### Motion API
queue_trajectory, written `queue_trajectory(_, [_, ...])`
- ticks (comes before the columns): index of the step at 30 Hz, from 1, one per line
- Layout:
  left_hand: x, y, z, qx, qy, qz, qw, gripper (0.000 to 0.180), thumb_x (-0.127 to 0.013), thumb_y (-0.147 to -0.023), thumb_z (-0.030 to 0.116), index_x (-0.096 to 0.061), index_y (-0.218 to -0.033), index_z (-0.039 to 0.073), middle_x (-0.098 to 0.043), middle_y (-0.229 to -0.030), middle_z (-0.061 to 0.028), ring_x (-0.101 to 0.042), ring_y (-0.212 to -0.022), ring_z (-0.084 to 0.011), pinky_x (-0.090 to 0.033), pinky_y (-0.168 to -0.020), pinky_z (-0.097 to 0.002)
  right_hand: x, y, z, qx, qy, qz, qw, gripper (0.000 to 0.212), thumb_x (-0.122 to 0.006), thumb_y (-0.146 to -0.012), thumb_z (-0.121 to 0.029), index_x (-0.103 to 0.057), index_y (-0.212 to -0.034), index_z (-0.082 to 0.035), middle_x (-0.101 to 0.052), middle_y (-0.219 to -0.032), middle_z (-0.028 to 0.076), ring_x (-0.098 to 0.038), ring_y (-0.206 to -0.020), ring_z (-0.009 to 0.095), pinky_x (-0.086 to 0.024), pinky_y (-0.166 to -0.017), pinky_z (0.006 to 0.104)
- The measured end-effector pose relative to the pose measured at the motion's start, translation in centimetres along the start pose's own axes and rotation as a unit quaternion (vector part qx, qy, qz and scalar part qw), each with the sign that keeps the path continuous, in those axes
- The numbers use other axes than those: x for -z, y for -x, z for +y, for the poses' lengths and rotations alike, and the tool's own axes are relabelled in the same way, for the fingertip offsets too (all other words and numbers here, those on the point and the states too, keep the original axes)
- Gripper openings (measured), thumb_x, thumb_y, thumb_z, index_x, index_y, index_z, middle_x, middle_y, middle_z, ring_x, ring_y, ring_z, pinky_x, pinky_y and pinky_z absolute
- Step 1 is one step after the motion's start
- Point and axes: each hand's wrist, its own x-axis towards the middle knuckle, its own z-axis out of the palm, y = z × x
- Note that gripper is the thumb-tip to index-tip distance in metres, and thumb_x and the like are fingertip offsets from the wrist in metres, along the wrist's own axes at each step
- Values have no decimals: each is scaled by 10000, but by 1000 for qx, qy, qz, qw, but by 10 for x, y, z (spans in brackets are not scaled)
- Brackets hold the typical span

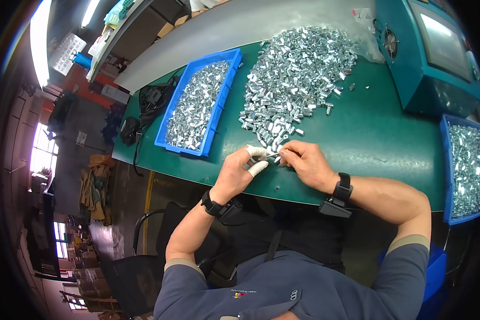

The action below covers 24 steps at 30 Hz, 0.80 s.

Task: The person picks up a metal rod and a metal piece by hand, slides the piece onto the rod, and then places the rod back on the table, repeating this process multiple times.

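Observation:
My left hand (pixel 236 169) is at the table's front, with white coverings on its thumb and index finger. Those two fingers stand apart, their tips beside a few small silver metal pieces. Facing it from the right, my right hand (pixel 310 166) has thumb and index pinched together on a small metal piece (pixel 273 155), whose exact shape I cannot make out. The fingertips of both hands almost meet there. Just beyond them begins a large heap of shiny metal nuts or sleeves (pixel 298 74), which spreads toward the back of the green table (pixel 352 152).
Left of the heap, a blue tray (pixel 210 145) is filled with similar pieces. Another full blue tray (pixel 449 176) is at the far right. A teal machine with a screen (pixel 418 80) stands at the back right. Black straps and a bag (pixel 153 101) lie at the table's left edge.

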Motion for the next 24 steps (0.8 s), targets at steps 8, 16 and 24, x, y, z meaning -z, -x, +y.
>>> queue_trajectory(8, [-19, -3, 7, -58, -26, 20, 998, 176, -784, -888, 36, -745, -1058, 17, -741, -943, -115, -712, -808, -230, -550, -716, -331, 1, 4, -9, -73, 6, -60, 996, 318, -593, -1064, -232, -698, -878, 3, -664, -701, 22, -588, -644, 76, -476, -599, 262])
queue_trajectory(16, [-24, 2, 8, -56, -7, 63, 996, 173, -787, -888, 58, -744, -1052, 22, -733, -919, -112, -705, -800, -257, -537, -697, -350, 0, 1, -6, -54, 7, -28, 998, 430, -579, -1064, -325, -694, -792, -13, -635, -592, 37, -574, -547, 99, -439, -526, 303])
queue_trajectory(24, [-10, 1, 15, -72, -43, 33, 996, 178, -783, -898, 62, -747, -1067, 22, -732, -902, -121, -699, -784, -243, -535, -697, -337, -2, 5, -11, -57, -22, -11, 998, 460, -577, -1061, -336, -701, -766, -5, -624, -568, 33, -577, -534, 92, -444, -527, 291])
